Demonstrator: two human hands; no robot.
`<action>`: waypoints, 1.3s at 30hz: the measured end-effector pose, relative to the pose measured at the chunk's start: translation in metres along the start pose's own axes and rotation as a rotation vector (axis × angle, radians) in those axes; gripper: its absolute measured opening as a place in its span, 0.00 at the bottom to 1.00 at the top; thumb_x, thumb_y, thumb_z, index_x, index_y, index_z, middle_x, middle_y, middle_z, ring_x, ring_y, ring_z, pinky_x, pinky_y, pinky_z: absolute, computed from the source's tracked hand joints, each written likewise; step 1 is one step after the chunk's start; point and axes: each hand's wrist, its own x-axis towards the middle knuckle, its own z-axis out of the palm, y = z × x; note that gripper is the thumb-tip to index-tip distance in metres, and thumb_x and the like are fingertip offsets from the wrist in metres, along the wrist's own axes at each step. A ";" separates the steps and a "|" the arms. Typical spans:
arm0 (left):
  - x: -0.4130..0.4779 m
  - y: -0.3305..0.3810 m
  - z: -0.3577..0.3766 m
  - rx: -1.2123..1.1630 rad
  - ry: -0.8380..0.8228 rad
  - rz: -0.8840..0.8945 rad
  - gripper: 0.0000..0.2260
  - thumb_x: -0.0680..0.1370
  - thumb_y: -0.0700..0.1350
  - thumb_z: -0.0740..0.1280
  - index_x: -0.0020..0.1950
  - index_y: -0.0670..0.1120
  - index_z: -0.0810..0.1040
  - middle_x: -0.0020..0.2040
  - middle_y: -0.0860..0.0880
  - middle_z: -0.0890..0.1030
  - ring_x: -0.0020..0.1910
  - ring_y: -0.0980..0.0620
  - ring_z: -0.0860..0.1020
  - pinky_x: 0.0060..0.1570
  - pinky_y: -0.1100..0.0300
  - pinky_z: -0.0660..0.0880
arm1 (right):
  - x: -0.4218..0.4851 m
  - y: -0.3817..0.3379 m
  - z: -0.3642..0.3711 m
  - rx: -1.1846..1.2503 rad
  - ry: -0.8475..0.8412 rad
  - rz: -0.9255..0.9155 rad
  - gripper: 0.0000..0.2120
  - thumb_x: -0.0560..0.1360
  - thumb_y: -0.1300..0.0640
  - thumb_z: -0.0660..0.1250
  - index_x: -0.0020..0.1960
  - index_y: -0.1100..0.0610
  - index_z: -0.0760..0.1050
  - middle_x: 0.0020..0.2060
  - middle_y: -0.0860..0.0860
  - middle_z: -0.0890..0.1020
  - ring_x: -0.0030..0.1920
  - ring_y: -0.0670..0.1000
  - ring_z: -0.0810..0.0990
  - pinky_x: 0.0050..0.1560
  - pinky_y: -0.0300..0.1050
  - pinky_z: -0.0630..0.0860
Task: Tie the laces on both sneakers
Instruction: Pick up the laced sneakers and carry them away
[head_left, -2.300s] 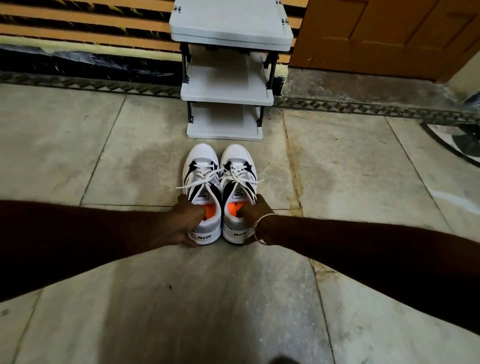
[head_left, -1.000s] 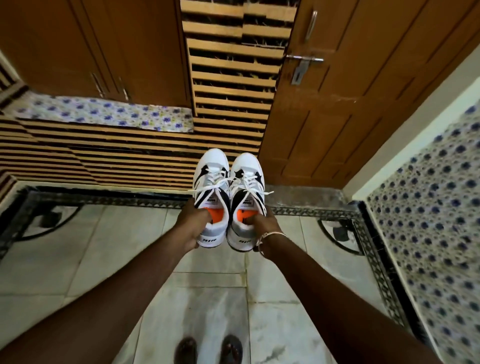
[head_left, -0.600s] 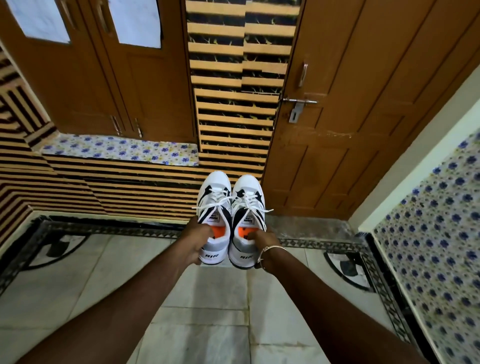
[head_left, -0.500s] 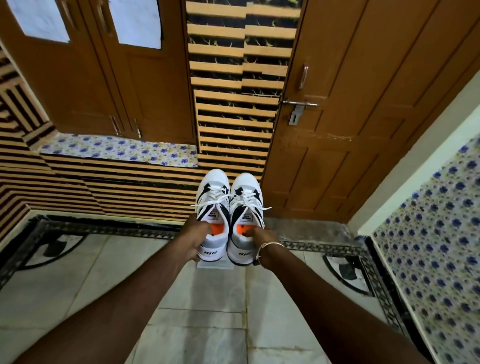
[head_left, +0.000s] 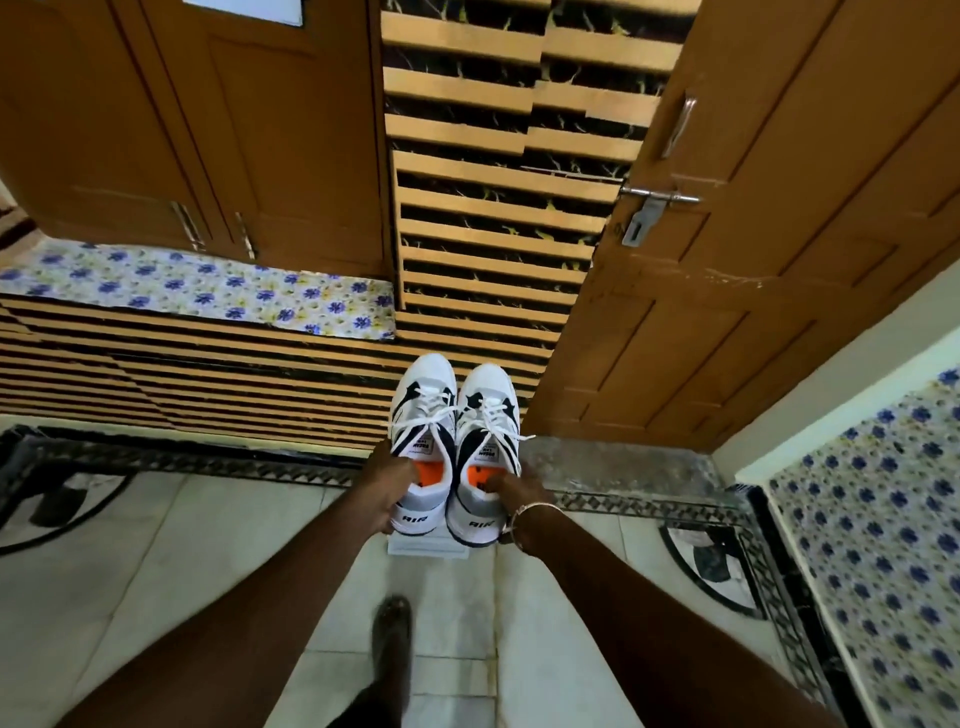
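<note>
Two white sneakers with black side marks and orange insoles hang in the air, toes pointing away from me. My left hand (head_left: 387, 486) grips the left sneaker (head_left: 423, 410) at its collar, fingers inside the opening. My right hand (head_left: 511, 491), with a bangle on the wrist, grips the right sneaker (head_left: 488, 415) the same way. The white laces (head_left: 447, 415) lie loose across both tongues, their ends sticking out sideways. The two shoes touch side by side.
A white shelf unit (head_left: 428, 545) shows just under the heels. A foot (head_left: 392, 629) stands on the pale stone floor (head_left: 130, 571). Ahead are a striped wall, a wooden door (head_left: 727, 312) with a latch, wooden cupboards and a flowered ledge (head_left: 197, 286).
The sneakers were lifted off the floor in front of the shelf unit and now hang in both hands. Over the last second the view has tipped down slightly; both grips are unchanged.
</note>
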 end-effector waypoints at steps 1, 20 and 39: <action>0.030 0.002 0.000 0.005 0.000 -0.012 0.08 0.78 0.37 0.62 0.55 0.45 0.76 0.41 0.43 0.78 0.38 0.45 0.75 0.36 0.58 0.72 | 0.022 -0.003 0.009 -0.006 0.008 -0.003 0.16 0.68 0.67 0.72 0.48 0.49 0.78 0.45 0.56 0.83 0.39 0.53 0.79 0.46 0.50 0.77; 0.373 -0.134 0.048 0.101 -0.070 -0.230 0.37 0.60 0.40 0.61 0.68 0.60 0.70 0.47 0.42 0.80 0.40 0.43 0.75 0.31 0.59 0.66 | 0.346 0.129 0.048 -0.267 -0.008 0.160 0.33 0.64 0.57 0.62 0.68 0.41 0.70 0.54 0.54 0.82 0.45 0.53 0.79 0.43 0.40 0.75; 0.474 -0.237 0.073 0.047 -0.092 -0.237 0.38 0.60 0.39 0.62 0.71 0.56 0.69 0.53 0.44 0.80 0.48 0.44 0.77 0.48 0.53 0.71 | 0.453 0.235 0.062 -0.371 -0.038 0.193 0.42 0.68 0.56 0.71 0.78 0.43 0.57 0.69 0.50 0.76 0.65 0.55 0.77 0.68 0.56 0.72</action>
